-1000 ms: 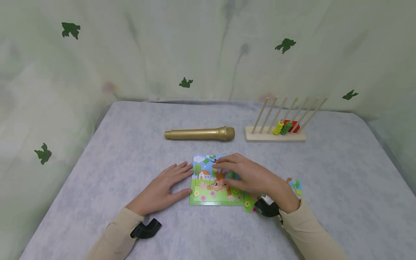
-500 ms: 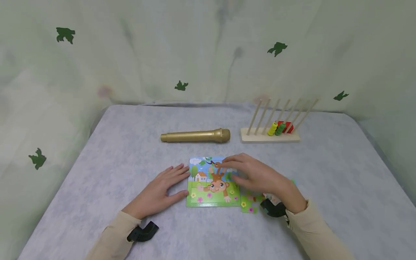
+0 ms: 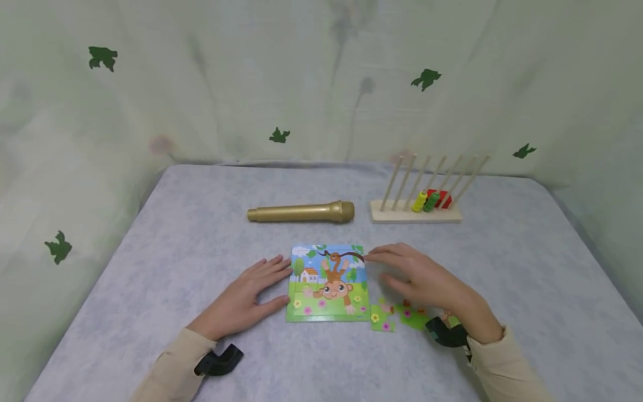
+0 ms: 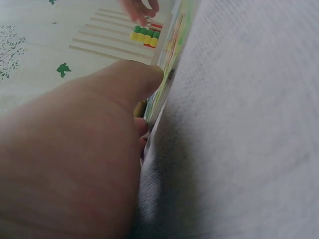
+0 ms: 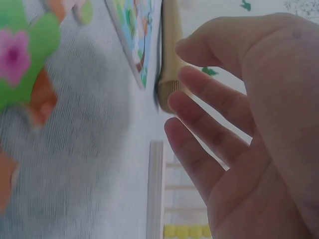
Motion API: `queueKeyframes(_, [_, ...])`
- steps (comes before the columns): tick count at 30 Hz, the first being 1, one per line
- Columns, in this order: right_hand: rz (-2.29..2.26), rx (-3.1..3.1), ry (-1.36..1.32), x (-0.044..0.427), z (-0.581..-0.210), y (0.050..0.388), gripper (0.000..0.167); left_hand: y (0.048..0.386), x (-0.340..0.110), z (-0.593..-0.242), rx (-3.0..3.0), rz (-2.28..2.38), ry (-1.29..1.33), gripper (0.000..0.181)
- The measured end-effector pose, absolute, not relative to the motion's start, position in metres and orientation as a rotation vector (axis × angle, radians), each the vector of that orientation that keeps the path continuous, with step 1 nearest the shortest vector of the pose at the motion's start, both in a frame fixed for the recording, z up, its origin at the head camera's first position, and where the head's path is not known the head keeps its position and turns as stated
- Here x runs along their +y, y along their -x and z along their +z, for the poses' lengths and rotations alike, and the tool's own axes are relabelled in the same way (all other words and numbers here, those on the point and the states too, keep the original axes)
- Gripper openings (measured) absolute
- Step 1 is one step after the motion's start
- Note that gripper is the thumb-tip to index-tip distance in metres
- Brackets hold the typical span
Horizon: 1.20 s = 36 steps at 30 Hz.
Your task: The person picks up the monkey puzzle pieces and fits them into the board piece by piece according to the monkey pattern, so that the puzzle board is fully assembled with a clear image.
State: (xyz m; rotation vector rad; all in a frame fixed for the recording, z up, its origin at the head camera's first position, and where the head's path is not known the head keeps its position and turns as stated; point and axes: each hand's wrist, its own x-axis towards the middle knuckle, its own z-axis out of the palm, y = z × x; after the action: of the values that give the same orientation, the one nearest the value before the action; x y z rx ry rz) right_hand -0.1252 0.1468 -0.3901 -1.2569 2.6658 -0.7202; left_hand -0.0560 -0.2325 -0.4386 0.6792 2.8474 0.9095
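A square picture puzzle (image 3: 326, 285) with a monkey hanging from a branch lies flat on the table. My left hand (image 3: 253, 290) rests beside it, fingers extended, with fingertips and thumb against its left edge. In the left wrist view the thumb (image 4: 149, 79) touches the puzzle's side. My right hand (image 3: 422, 276) hovers just right of the puzzle; the right wrist view shows its fingers (image 5: 199, 154) loosely bent and holding nothing. Below that hand lie loose puzzle pieces, one with yellow and pink flowers (image 3: 383, 319) and a green one (image 3: 413, 317). The right wrist partly hides other pieces.
Behind the puzzle lies a gold toy microphone (image 3: 301, 212). To its right stands a wooden peg rack (image 3: 416, 215) with upright rods and yellow, green and red beads. A pale cloth covers the table (image 3: 176, 234), and a patterned curtain (image 3: 226, 84) hangs behind.
My right hand has moved right, off the puzzle, uncovering the branch and its upper right corner. More of the loose pieces shows. The left hand stays at the left edge.
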Motion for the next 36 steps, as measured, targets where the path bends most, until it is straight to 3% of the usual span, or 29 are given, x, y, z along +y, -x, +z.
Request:
queueKeyframes(12, [-0.749,2.708,1.154,0.177,-0.384,0.130,0.046,0.053,-0.235,-0.442,2.885,0.926,-0.686,0.059])
queueKeyframes(21, [-0.780,2.627,0.894,0.203,-0.382,0.136,0.045,0.057,-0.234,-0.442,2.879,0.911,-0.706,0.058])
queueKeyframes(36, [-0.782,2.571,0.733,0.214,-0.389,0.142,0.043,0.055,-0.234,-0.440,2.862,0.910,-0.698,0.057])
